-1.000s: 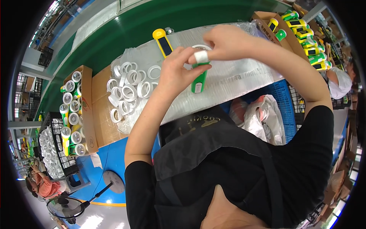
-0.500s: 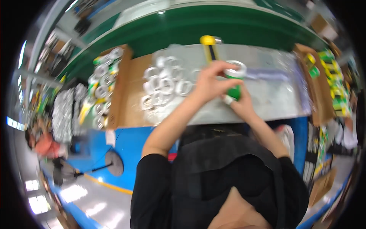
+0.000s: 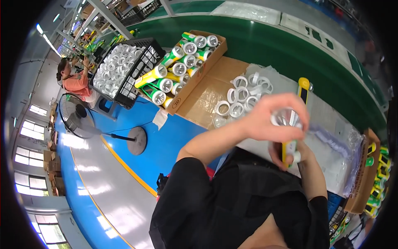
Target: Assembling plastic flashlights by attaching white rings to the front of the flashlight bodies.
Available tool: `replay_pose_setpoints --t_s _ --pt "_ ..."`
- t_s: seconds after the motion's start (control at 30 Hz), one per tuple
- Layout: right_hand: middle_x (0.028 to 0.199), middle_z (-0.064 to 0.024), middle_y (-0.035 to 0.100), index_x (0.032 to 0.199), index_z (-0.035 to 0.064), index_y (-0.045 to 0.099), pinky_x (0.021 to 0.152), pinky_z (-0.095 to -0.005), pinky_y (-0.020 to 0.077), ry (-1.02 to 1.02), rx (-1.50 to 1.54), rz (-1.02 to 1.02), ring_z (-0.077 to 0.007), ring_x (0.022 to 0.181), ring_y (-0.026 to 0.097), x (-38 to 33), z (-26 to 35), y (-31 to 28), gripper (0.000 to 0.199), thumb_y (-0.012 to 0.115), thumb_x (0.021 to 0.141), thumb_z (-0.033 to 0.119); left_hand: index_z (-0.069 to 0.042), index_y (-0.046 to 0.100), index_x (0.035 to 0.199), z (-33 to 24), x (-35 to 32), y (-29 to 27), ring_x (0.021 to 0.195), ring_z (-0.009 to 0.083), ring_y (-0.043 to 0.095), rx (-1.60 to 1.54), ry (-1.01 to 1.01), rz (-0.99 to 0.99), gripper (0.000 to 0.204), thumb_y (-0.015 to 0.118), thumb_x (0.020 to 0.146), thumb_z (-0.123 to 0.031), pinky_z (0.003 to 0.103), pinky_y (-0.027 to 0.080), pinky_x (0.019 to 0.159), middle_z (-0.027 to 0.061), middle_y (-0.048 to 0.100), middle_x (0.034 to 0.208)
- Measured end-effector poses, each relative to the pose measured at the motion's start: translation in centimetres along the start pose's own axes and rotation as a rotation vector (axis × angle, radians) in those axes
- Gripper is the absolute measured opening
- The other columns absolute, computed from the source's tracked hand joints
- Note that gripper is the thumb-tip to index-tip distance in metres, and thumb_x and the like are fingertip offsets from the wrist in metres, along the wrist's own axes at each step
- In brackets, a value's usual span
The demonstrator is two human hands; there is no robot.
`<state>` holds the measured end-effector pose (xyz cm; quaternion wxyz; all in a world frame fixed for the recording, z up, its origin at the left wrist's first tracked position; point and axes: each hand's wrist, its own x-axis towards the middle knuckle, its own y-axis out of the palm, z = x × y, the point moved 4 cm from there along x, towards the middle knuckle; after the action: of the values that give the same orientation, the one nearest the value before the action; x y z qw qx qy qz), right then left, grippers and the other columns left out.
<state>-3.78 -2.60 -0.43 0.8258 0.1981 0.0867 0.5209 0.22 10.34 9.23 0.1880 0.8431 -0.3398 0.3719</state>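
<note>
Both hands are on one flashlight (image 3: 287, 117), held above the near edge of the table. My left hand (image 3: 265, 124) curls thumb and fingers around its white-rimmed head, whose silvery reflector faces up. Below, my right hand (image 3: 304, 154) grips the yellow and green body, which is partly hidden by the hands. Several loose white rings (image 3: 237, 110) lie on the table to the left of my hands. Beyond them, a yellow utility knife (image 3: 303, 88) rests on the tabletop.
At the left, a cardboard box (image 3: 192, 92) holds several flashlights beside a black crate (image 3: 154, 54) full of white rings. A pedestal fan (image 3: 76, 116) and a seated person (image 3: 77, 81) are farther left. Another cardboard box (image 3: 365, 174) with flashlights stands right, near crumpled plastic film (image 3: 331, 141).
The view has swung left, bringing the crate and fan into clear sight. My hands stay on the flashlight, which now sits closer to my body with its reflector visible.
</note>
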Motion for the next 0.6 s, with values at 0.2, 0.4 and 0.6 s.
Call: replay_pose_setpoints --t_s 0.2,0.4,0.6 --pt "0.100 -0.0096 0.064 0.118 -0.0015 0.056 0.074 -0.0331 0.0500 -0.294 -1.019 -1.247 -0.0171 0.085 0.062 -1.5 6.4 -11.8 0.043 0.066 0.091 0.030 -0.003 0.066 0.087 -6.5 4.7 -15.0 0.078 0.0145 0.064 0.730 0.067 -0.397 0.013 0.072 0.076 -0.002 0.028 0.051 0.069 0.0064 0.065 0.087" --pt "0.093 -0.0194 0.064 0.111 -0.0064 0.058 0.071 -0.0363 0.0503 0.291 -1.614 -1.437 -0.0293 0.083 0.064 -4.5 7.7 -19.2 0.055 0.071 0.080 0.037 -0.008 0.068 0.095 -1.6 8.8 -31.0 0.086 0.0216 0.061 1.434 0.219 -0.119 0.026 0.080 0.075 -0.017 0.032 0.050 0.074 0.0062 0.063 0.094" --pt "0.093 -0.0243 0.067 0.100 -0.0076 0.065 0.072 -0.0422 0.0521 0.702 -1.267 -1.274 -0.0352 0.086 0.067 -4.0 4.7 -24.2 0.075 0.071 0.067 0.060 -0.008 0.069 0.102 8.1 4.6 -37.1 0.088 0.0247 0.062 1.473 -0.283 0.150 0.031 0.077 0.080 -0.027 0.032 0.050 0.076 0.0089 0.064 0.098"
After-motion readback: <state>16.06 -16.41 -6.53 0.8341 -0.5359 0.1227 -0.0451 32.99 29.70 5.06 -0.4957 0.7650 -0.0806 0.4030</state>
